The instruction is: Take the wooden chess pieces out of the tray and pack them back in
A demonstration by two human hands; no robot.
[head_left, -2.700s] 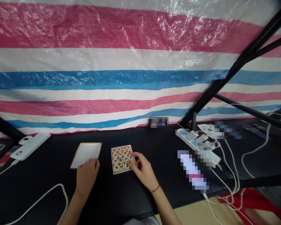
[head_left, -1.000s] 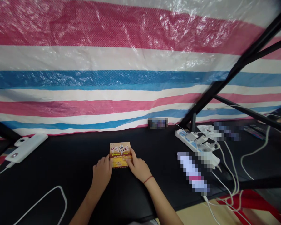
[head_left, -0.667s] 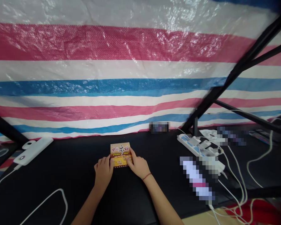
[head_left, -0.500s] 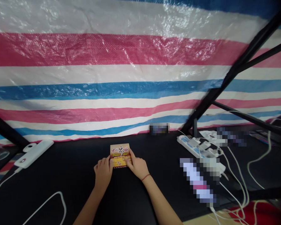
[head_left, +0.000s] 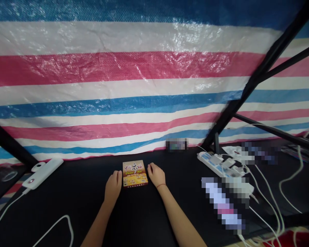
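A small Chinese chess box (head_left: 134, 174) lies flat on the black tabletop in front of me, its brown-and-yellow printed lid facing up. Close along its left side rests my left hand (head_left: 113, 186), on edge, the fingers loosely bent and holding nothing. Whether it touches the box there is hard to tell. My right hand (head_left: 157, 175), with a thin red cord at the wrist, is just off the box's right side, a narrow strip of table showing between. Its fingers are loosely curved with nothing in them, and the palm is hidden.
To the left lies a white power strip (head_left: 43, 174) with its cable. Another power strip (head_left: 218, 166) with plugs and tangled white cords is at the right, near a blurred-out phone-like object (head_left: 221, 202). Striped plastic sheeting (head_left: 123, 65) hangs behind, flanked by black frame bars (head_left: 247, 89).
Both hands have let go of the box and drawn apart to either side, the right one more clearly. The box stays on the table. My view has tilted up slightly.
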